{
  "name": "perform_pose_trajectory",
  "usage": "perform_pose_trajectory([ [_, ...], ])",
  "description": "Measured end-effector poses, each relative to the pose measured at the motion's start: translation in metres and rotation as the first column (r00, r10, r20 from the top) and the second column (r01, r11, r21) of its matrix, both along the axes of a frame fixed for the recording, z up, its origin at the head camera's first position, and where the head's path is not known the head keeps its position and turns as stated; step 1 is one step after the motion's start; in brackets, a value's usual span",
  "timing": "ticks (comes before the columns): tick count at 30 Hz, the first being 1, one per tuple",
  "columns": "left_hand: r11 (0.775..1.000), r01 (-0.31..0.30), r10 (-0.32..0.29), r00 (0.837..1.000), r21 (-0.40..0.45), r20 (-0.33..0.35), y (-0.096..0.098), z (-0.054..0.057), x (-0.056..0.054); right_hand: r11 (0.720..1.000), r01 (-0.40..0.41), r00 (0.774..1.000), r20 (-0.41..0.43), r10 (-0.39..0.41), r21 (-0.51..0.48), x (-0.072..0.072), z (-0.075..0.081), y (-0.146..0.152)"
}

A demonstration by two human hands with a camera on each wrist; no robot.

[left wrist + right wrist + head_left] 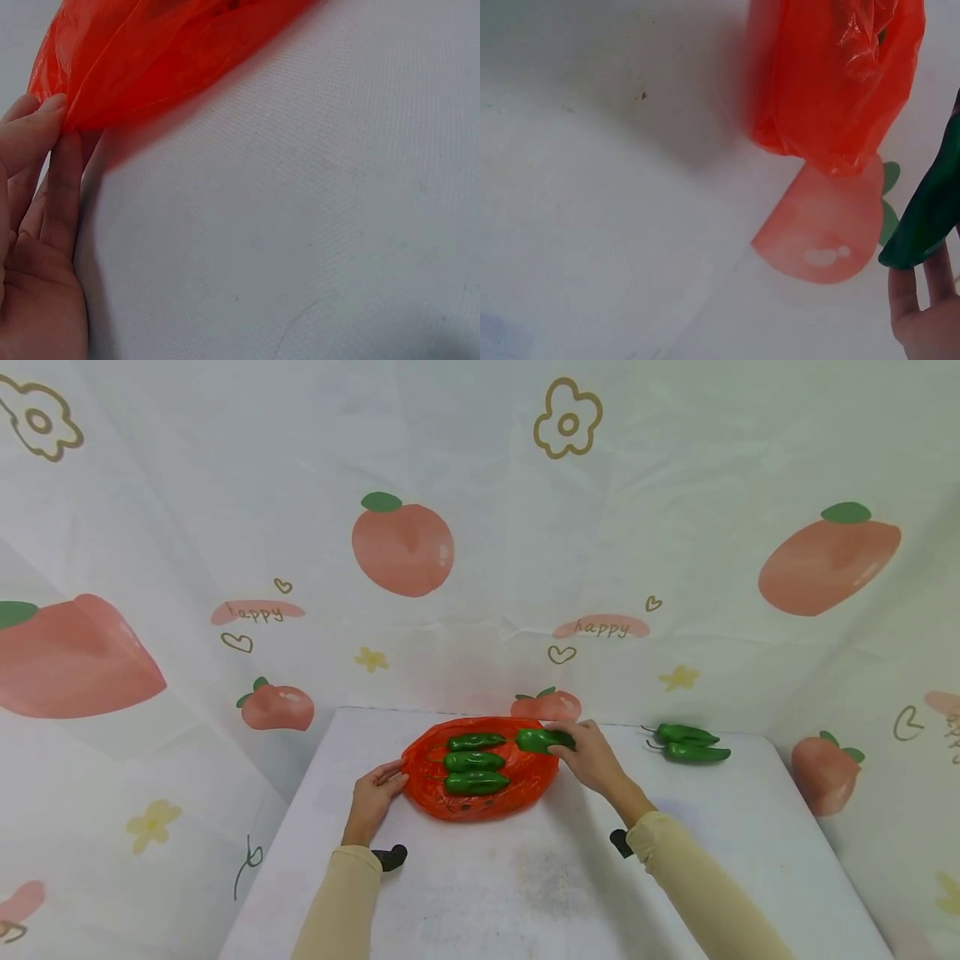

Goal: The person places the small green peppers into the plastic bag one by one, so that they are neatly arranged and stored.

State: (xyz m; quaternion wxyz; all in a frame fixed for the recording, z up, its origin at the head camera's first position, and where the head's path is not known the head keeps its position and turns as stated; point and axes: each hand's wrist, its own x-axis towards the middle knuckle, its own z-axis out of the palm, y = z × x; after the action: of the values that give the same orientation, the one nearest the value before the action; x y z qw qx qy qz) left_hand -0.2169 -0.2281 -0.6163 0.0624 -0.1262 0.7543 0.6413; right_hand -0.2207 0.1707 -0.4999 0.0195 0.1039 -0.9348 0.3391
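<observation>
A red plastic bag (525,789) lies spread on the table, with several green peppers (476,762) side by side on it. My left hand (373,795) pinches the bag's left edge between thumb and fingers; the left wrist view shows the red film (150,82) gathered at the fingertips. Over the bag's right edge, my right hand (592,758) holds another green pepper (534,741), its stem end pointing left. In the right wrist view that pepper (930,202) hangs beside the bag (825,90), gripped near its tip.
Two more green peppers (693,752) lie at the table's back right. The white table (525,893) ends at a printed curtain (495,635) behind and at both sides. Dark wrist camera parts (390,857) stick out by each sleeve.
</observation>
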Motion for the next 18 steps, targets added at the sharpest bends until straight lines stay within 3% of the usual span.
perform_pose_trajectory([
  [18, 1.000, 0.000, -0.001, 1.000, -0.014, -0.015, 0.001, 0.001, 0.000, 0.992, -0.079, 0.996, -0.049, 0.074, -0.097, -0.013, -0.015, -0.033],
])
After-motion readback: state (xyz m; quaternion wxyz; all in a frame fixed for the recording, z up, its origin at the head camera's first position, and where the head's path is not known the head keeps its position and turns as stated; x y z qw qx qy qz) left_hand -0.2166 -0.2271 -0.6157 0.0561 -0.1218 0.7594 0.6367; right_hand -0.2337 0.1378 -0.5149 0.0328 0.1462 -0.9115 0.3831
